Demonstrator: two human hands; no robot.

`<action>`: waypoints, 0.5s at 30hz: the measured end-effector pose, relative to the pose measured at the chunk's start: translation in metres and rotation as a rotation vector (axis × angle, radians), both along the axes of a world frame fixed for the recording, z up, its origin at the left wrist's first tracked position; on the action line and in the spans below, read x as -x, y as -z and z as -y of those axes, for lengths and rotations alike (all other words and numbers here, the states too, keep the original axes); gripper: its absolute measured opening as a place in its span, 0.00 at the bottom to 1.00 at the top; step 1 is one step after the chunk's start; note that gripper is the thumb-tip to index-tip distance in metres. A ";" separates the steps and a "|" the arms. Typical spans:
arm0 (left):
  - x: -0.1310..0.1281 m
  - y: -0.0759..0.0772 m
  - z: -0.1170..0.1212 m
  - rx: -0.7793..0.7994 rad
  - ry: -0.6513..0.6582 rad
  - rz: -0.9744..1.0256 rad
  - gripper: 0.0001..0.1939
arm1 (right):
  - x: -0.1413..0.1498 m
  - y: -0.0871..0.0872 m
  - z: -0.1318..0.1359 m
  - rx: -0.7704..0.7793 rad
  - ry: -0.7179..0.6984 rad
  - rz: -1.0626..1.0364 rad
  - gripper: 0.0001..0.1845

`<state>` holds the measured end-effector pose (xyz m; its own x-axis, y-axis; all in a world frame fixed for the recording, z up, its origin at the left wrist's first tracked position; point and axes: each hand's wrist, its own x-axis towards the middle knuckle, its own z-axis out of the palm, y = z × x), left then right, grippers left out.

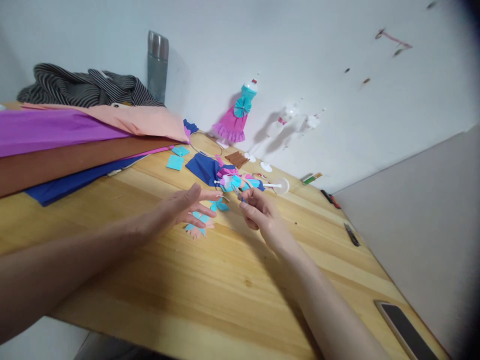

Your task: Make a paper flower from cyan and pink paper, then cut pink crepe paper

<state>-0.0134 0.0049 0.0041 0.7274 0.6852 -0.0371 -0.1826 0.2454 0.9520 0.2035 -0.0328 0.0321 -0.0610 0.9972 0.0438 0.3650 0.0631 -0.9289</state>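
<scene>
My left hand [191, 204] is open above the table, fingers spread, with a thin whitish strip [224, 197] at the tip of its index finger. Under its fingers lie light blue and peach paper petal pieces [198, 222] and a light blue paper flower [219, 204]. My right hand [258, 212] is closed around a small metal tool with a bluish part [239, 194]; its exact kind is too blurred to tell. Just beyond that tool, a mini dress form [240, 183] dressed in light blue, pink and dark blue paper lies on its side, its white round base [281, 186] pointing right.
At left are stacked paper sheets [75, 160], striped cloth [97, 87] and a grey bottle [157, 70]. Against the wall stand a dressed mini form [240, 112] and two bare white ones [288, 114]. A cutter [351, 235] and a phone [405, 330] lie at right.
</scene>
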 end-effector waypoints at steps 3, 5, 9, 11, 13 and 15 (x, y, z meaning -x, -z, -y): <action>0.002 -0.002 0.000 0.000 -0.032 0.009 0.40 | -0.011 -0.001 -0.005 0.115 -0.011 0.129 0.13; 0.003 -0.001 -0.001 0.012 -0.034 0.018 0.39 | -0.019 0.001 -0.008 0.089 0.012 0.270 0.12; 0.002 0.002 -0.001 0.018 -0.043 0.050 0.38 | -0.030 0.002 -0.012 -0.056 0.032 0.594 0.10; 0.002 0.002 0.000 0.015 -0.051 0.063 0.37 | -0.033 0.003 -0.010 -0.079 0.058 0.662 0.09; 0.001 0.001 0.001 0.010 -0.053 0.065 0.37 | -0.033 0.006 -0.004 -0.075 0.103 0.700 0.09; 0.001 0.001 0.002 0.012 -0.042 0.062 0.37 | -0.031 0.012 0.005 -0.062 0.136 0.741 0.10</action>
